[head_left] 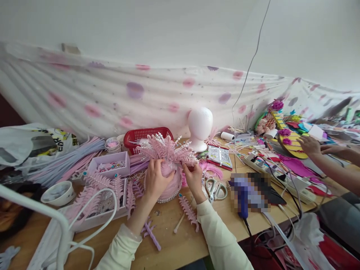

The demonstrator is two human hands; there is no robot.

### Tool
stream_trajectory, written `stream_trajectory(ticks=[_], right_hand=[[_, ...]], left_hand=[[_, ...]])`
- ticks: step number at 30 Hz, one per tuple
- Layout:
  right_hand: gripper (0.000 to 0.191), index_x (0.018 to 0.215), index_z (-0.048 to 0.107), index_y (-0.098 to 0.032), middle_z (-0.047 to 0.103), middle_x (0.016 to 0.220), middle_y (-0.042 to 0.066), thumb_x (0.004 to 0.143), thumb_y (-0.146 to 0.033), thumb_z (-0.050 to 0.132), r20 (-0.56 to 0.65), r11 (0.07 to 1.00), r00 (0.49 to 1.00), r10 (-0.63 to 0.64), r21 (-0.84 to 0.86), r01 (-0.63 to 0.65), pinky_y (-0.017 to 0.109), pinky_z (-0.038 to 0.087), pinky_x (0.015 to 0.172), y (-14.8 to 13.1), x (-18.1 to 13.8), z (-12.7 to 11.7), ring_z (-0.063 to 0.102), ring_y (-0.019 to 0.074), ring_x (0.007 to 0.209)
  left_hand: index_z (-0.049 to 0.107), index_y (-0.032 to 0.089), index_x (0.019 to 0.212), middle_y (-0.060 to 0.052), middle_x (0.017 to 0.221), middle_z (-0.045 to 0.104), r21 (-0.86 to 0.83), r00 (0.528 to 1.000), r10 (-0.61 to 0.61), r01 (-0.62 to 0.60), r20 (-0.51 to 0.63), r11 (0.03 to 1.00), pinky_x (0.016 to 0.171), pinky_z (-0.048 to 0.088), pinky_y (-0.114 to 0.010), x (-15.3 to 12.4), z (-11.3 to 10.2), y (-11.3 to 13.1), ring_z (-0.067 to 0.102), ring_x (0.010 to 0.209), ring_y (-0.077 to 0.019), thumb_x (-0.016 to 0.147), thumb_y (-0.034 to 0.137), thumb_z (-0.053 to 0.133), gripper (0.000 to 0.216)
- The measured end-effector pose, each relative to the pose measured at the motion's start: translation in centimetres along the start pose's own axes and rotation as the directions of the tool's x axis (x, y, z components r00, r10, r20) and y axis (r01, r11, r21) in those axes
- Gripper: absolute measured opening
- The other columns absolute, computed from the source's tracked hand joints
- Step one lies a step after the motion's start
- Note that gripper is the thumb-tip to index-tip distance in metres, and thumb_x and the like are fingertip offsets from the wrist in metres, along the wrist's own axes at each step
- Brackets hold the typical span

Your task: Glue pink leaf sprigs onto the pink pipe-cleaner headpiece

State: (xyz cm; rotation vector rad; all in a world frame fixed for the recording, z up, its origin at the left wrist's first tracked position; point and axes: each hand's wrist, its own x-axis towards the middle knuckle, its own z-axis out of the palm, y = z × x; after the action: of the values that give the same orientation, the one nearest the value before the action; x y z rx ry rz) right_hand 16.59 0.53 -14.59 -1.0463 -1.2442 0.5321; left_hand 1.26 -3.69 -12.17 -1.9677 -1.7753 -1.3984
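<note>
Two bare hands in pale cream sleeves work on one round pink headpiece [171,189], trimmed with white beads and topped by a burst of fringed pink leaves, at the near middle of a light wooden surface [174,253]. The left hand [159,180] holds the headpiece's side in a closed grip, thumb across the front; the right hand [194,181] pinches the edge of its leafy top between thumb and fingers. Just below the right hand lies one loose fringed pink leaf [189,213] with a teal gem at its upper end; beside it rests one thin white-tipped stick [179,224], and farther left one fringed lilac sprig [152,235]. One pair of grey-handled scissors [216,190] sits to the right of that hand. Behind the headpiece stand one red plastic basket [165,131] and, to its right, one smooth white mannequin head [200,125]. Two pale rectangular boxes [128,164] hold small ornaments on the left, near one white round bowl [58,195]. At far right, a co-worker's two hands [309,145] reach toward one yellow piece [294,142] bearing magenta flowers.
</note>
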Motion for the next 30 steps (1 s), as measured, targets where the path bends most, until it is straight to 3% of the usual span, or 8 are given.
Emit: stream_trajectory(ticks=[6,16,30], right_hand=[[0.030,0.065,0.061,-0.019,0.062,0.060,-0.001,0.080,-0.043,0.069,0.004,1.000,1.000,-0.001,-0.019,0.001,0.027,0.040,0.055,-0.07,-0.17,-0.18,0.052,0.0145,0.056],[0.029,0.073,0.065,-0.018,0.066,0.065,0.001,0.084,-0.045,0.065,0.050,0.999,0.999,-0.005,-0.037,0.007,0.028,0.043,0.057,0.11,-0.23,-0.25,0.055,0.0156,0.058],[0.030,0.061,0.056,-0.021,0.060,0.057,-0.001,0.079,-0.042,0.068,-0.005,0.997,1.000,0.008,-0.074,-0.008,0.028,0.040,0.053,0.42,-0.08,0.42,0.052,0.0156,0.054]], left_hand=[[0.056,0.018,0.104,-0.009,0.099,0.060,0.039,0.999,0.030,-0.028,-0.040,0.999,0.084,0.053,-0.041,-0.42,0.35,0.25,0.061,0.096,-0.0292,0.077,0.028,0.071,0.033],[0.058,0.018,0.105,-0.010,0.100,0.061,0.041,1.000,-0.020,0.020,-0.012,0.999,0.085,0.051,-0.040,-0.48,0.39,0.53,0.061,0.097,-0.0290,0.076,0.029,0.069,0.032],[0.061,0.017,0.103,-0.010,0.097,0.061,0.074,0.999,0.016,-0.014,-0.030,0.997,0.083,0.051,-0.042,-0.35,0.27,0.58,0.061,0.094,-0.0304,0.076,0.028,0.068,0.030]])
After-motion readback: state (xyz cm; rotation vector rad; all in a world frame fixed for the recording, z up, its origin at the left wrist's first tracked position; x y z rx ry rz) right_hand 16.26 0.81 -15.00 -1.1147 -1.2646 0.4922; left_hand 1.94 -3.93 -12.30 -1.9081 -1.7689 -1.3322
